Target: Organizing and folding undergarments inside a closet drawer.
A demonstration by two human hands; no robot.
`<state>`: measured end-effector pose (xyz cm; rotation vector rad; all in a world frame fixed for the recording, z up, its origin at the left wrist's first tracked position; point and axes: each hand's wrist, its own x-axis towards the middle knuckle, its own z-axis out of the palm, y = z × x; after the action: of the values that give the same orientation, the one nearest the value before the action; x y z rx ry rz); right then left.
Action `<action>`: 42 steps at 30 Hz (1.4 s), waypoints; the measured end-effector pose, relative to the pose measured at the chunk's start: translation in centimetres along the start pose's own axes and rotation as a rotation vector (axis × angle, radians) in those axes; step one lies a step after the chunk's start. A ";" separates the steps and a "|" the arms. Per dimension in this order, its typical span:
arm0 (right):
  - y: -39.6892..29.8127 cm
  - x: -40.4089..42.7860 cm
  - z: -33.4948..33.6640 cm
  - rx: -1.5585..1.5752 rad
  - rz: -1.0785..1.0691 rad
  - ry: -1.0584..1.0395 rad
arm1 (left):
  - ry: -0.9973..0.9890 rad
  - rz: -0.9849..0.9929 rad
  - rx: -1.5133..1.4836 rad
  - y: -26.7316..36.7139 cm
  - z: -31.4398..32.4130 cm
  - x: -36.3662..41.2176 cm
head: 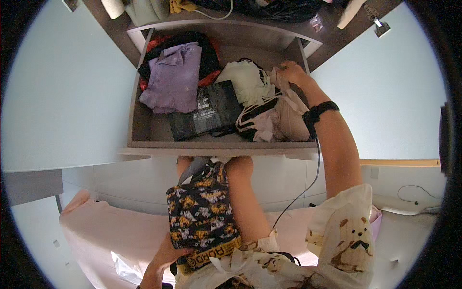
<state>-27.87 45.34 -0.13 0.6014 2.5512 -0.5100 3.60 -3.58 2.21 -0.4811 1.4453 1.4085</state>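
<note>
My right hand (293,72) reaches into the right back part of a pulled-out drawer (216,144), its fingers closed on a pinkish strap or edge of a beige bra (294,115). Beside it lie a pale green garment (245,79) and more light straps. My left hand (173,253) grips the waistband end of patterned boxer shorts (202,216) with a yellow band, held low over my lap. A folded purple garment (175,79) rests on black and red fabric at the drawer's left, next to a flat black bag (207,112) bearing writing.
Light cabinet doors (68,90) stand open on both sides. Above the drawer is a shelf with rolled fabric (144,11), black plastic (267,11) and a small clear packet (316,23). A pink-covered bed (119,227) is behind me. A black cable (306,191) hangs from my right wrist strap.
</note>
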 end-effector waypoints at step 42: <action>-3.4 -22.1 -9.1 1.727 -0.727 0.448 | 0.382 0.425 0.103 -3.6 1.8 -0.9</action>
<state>-15.17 39.54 19.58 0.1699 1.9268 -3.1231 7.65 -3.09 1.59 -0.4063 2.0080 1.6195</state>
